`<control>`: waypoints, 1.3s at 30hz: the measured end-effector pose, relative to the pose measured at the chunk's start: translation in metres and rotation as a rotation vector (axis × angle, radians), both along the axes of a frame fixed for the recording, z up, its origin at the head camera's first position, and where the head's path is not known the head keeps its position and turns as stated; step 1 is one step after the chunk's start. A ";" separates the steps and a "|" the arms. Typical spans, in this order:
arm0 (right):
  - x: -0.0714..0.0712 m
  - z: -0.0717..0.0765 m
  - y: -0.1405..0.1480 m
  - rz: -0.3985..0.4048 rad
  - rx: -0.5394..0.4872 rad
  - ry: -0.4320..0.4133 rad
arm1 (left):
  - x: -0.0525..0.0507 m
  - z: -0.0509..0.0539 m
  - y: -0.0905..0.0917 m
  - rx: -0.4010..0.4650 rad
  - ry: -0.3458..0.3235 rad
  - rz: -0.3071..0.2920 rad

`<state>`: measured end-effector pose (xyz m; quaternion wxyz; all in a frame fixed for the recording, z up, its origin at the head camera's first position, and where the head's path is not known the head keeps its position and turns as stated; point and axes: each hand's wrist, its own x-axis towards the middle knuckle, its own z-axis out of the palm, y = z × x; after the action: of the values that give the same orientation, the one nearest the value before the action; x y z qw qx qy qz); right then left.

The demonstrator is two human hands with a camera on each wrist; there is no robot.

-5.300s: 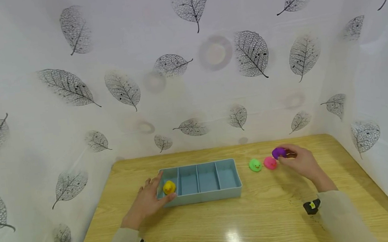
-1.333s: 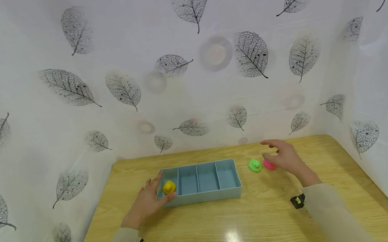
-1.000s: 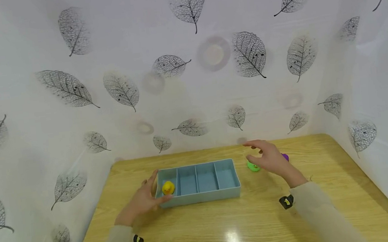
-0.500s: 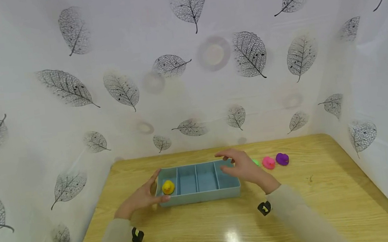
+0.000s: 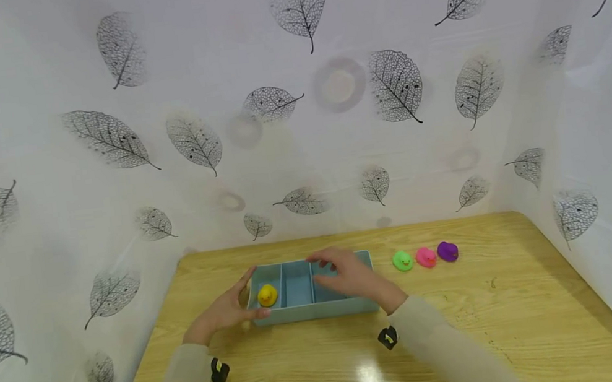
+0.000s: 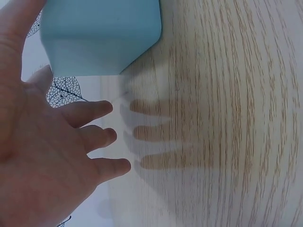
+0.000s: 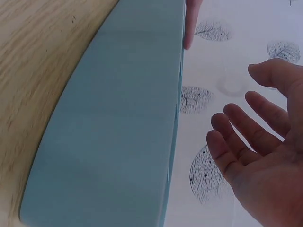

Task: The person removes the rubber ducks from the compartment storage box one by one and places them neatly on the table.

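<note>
A light blue storage box (image 5: 318, 310) with a row of compartments lies on the table, a yellow rubber duck (image 5: 267, 295) in its leftmost one. My left hand (image 5: 224, 315) holds the box's left end, thumb at the front rim and index finger at the back corner. Its other fingers stick out free in the left wrist view. Above the right-hand compartments hovers my right hand (image 5: 351, 276), fingers loosely bent and holding nothing, partly hiding those compartments. Right of the box sit a green duck (image 5: 402, 260), a pink duck (image 5: 426, 257) and a purple duck (image 5: 448, 251) in a row.
The wooden table (image 5: 291, 373) ends at a white curtain (image 5: 302, 154) with leaf prints, which also closes both sides. Small specks lie on the table at the right. Each wrist carries a black camera.
The purple duck, earlier in my right hand's fingers, stands beside the pink one. My right hand has moved left, past the pink and green ducks, over the box. My left hand stays at the box.
</note>
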<state>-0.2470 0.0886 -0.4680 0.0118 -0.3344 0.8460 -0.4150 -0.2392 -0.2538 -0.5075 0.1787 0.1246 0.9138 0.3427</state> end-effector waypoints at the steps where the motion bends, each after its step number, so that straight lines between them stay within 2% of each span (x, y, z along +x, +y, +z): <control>1: 0.000 -0.001 -0.003 0.003 0.002 0.002 | 0.000 0.000 0.000 0.002 0.000 0.001; 6: 0.001 -0.002 -0.016 0.032 -0.011 -0.019 | 0.000 -0.002 0.001 0.013 -0.003 0.011; 15: -0.005 -0.010 -0.037 0.084 0.008 -0.067 | -0.002 -0.005 0.000 0.006 -0.008 0.022; 29: -0.009 -0.021 -0.060 0.098 0.067 -0.056 | 0.000 -0.001 0.000 0.005 -0.017 0.016; 35: -0.009 -0.023 -0.068 0.091 0.078 -0.081 | -0.001 0.000 0.000 0.006 -0.014 0.009; 39: -0.013 -0.027 -0.075 0.093 0.101 -0.059 | 0.000 0.002 0.000 0.005 -0.014 0.009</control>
<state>-0.2597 0.0138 -0.4954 0.0725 -0.3600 0.8487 -0.3805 -0.2387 -0.2539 -0.5058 0.1833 0.1188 0.9123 0.3464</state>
